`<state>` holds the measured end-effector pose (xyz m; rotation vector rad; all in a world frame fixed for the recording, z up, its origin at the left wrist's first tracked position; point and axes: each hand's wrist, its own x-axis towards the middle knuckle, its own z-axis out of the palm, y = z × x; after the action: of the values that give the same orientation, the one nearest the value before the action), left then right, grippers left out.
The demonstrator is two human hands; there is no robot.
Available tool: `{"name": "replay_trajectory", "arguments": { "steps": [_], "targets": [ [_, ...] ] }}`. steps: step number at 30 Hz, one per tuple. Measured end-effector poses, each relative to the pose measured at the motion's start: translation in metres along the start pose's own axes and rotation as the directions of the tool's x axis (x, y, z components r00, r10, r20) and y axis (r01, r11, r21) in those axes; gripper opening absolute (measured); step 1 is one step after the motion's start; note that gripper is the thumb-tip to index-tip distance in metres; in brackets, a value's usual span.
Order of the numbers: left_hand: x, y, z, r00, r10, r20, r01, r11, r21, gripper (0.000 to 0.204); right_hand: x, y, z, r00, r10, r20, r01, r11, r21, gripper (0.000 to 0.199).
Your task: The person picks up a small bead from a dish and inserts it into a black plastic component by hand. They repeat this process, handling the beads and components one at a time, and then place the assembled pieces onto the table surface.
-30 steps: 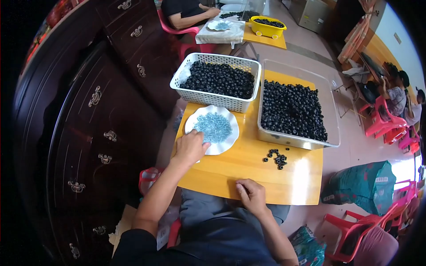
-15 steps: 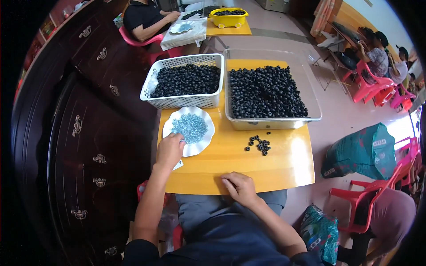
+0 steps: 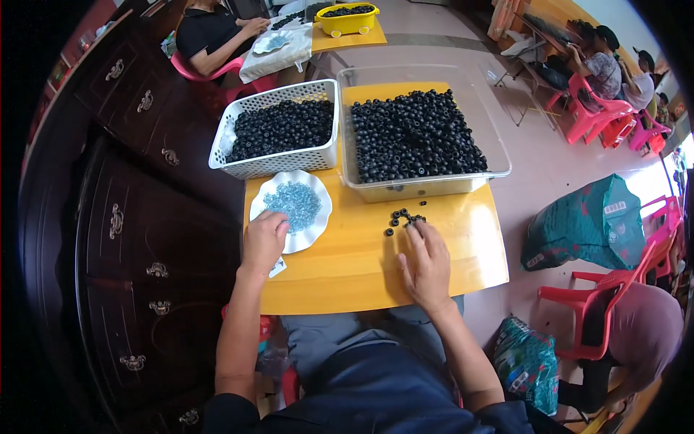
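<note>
My left hand [image 3: 264, 241] is over the near-left rim of a white scalloped plate [image 3: 318, 230]. Its fingertips are pinched together, and whatever they hold is hidden. On the plate lies a spread of tiny pale-blue translucent pieces [image 3: 296, 201]. My right hand [image 3: 426, 266] reaches across the yellow tabletop [image 3: 340, 278], thumb apart and fingers stretched out, their tips over a small group of loose black ring-like pieces [image 3: 395, 223]. The fingers cover part of that group, and nothing shows in their grip.
Behind the plate stands a white perforated basket [image 3: 278, 168] of black pieces. Beside it, a clear plastic bin [image 3: 426, 189] holds more. A dark drawer cabinet [image 3: 144, 224] rises at the left. Green bags [image 3: 585, 224] and red chairs [image 3: 585, 318] stand right; people sit farther off.
My right hand has moved forward from the table's near edge to the loose black pieces, its fingers opening out. My left hand stays by the plate. The view has shifted slightly.
</note>
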<state>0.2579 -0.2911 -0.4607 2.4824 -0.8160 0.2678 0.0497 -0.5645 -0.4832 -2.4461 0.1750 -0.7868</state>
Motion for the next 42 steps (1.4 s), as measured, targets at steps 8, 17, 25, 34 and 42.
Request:
{"name": "replay_trajectory", "arguments": {
  "steps": [8,17,25,34,42],
  "targets": [
    [0.006,0.024,0.008,0.998,0.056,0.022,-0.053,0.992,-0.114,0.012,-0.012,0.018,0.007,0.967,0.195,0.164,-0.143,0.948,-0.284,0.07],
    [0.009,0.116,0.045,0.962,0.253,0.099,-0.206,0.917,-0.342,0.009,-0.03,0.013,0.001,0.969,0.173,0.178,-0.123,0.957,-0.261,0.072],
    [0.016,0.169,0.097,0.923,0.293,0.25,-0.232,0.941,-0.246,0.01,-0.039,0.007,0.0,0.969,0.137,0.206,-0.078,0.96,-0.27,0.07],
    [0.012,0.168,0.106,0.946,0.253,0.201,-0.198,0.946,-0.258,0.018,-0.043,-0.003,-0.003,0.959,0.144,0.244,-0.085,0.968,-0.237,0.068],
    [-0.008,0.147,0.083,0.978,0.196,0.075,-0.154,0.913,-0.377,0.026,-0.057,0.004,-0.01,0.983,0.12,0.138,-0.115,0.992,-0.048,0.068]
  ]
}}
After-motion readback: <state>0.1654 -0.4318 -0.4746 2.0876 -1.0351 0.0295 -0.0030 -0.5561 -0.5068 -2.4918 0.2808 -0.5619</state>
